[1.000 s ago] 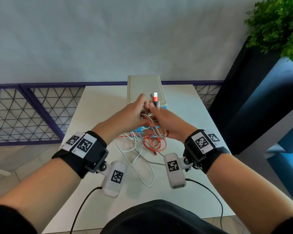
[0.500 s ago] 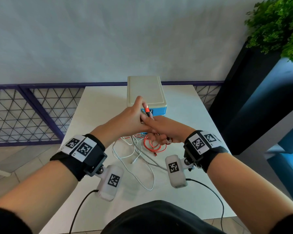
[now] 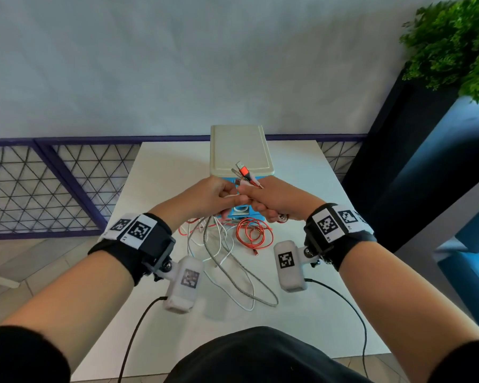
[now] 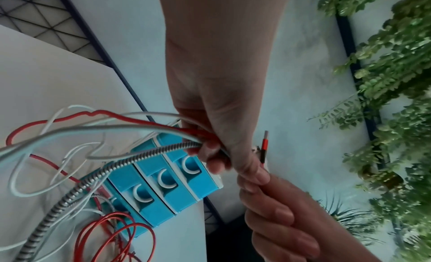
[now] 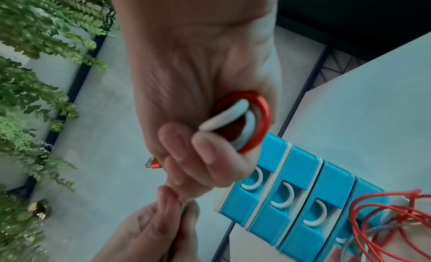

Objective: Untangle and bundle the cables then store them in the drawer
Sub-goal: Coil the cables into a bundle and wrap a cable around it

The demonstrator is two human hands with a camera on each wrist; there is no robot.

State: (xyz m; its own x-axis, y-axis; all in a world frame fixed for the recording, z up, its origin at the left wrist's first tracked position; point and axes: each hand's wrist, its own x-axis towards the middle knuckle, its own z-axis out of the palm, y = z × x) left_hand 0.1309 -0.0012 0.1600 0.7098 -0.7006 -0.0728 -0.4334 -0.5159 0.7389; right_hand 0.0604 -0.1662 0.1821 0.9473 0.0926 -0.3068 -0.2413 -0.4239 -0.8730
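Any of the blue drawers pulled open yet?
No. In the left wrist view the blue drawers sit flush and closed, while the left hand grips the cables above them.

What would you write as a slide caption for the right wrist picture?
Right hand grips looped red and white cables above a blue plastic drawer unit, left hand pinching close below.

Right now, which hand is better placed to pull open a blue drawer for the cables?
Probably the left hand: it only pinches loose strands. The right hand grips the gathered loops and plugs of the cables, so freeing it would undo the bundle. The blue drawers sit just beneath both.
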